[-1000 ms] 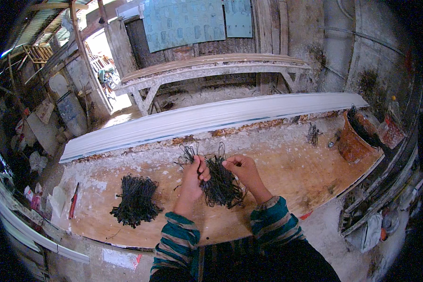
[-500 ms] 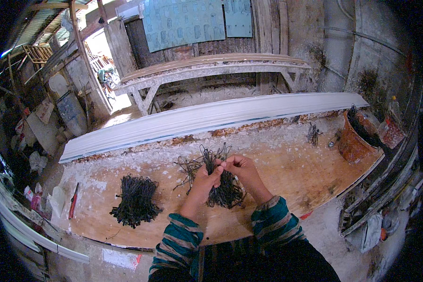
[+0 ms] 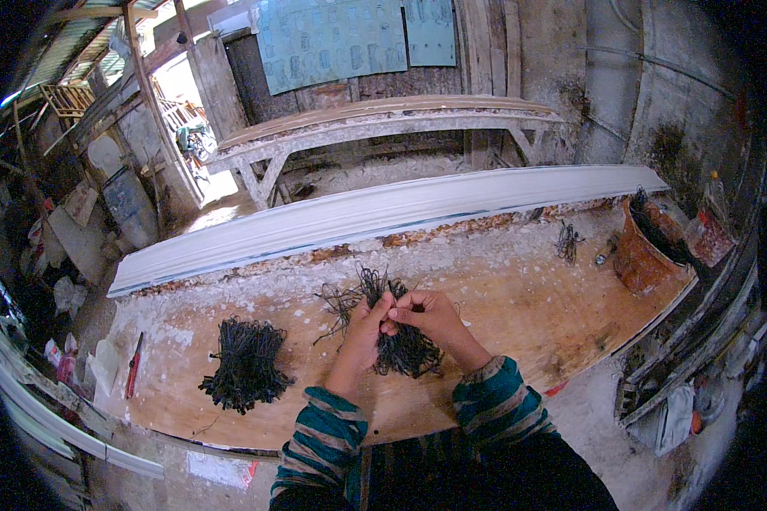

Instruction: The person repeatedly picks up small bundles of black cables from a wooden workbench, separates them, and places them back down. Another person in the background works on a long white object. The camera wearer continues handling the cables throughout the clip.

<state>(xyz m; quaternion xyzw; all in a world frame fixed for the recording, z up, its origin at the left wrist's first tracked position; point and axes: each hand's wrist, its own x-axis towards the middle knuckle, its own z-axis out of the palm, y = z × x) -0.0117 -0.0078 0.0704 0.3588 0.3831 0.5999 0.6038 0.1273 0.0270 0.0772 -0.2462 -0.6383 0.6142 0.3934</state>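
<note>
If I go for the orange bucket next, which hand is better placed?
Probably the right hand: it is nearer the orange bucket, on the same side. The left hand is farther off and appears closed around black strands.

On the table (image 3: pixel 520 324), a wire pile (image 3: pixel 245 364) sits to the left, with a knife (image 3: pixel 134 366) farther left near the table's end, while the left hand (image 3: pixel 368 330) and right hand (image 3: pixel 428 317) meet side by side over a wire bundle (image 3: pixel 409 353) at the middle, loose wires (image 3: pixel 339 302) lying just left of it. Behind these, a strip (image 3: pixel 383 213) runs from left to right along the table's far side, and a bench (image 3: pixel 383 117) stands beyond it. Toward the right end lies a small wire bunch (image 3: pixel 568 244), then a bucket (image 3: pixel 643 262) with more wires (image 3: pixel 658 230) in it, and a bottle (image 3: pixel 711 234) just right of the bucket.
</note>
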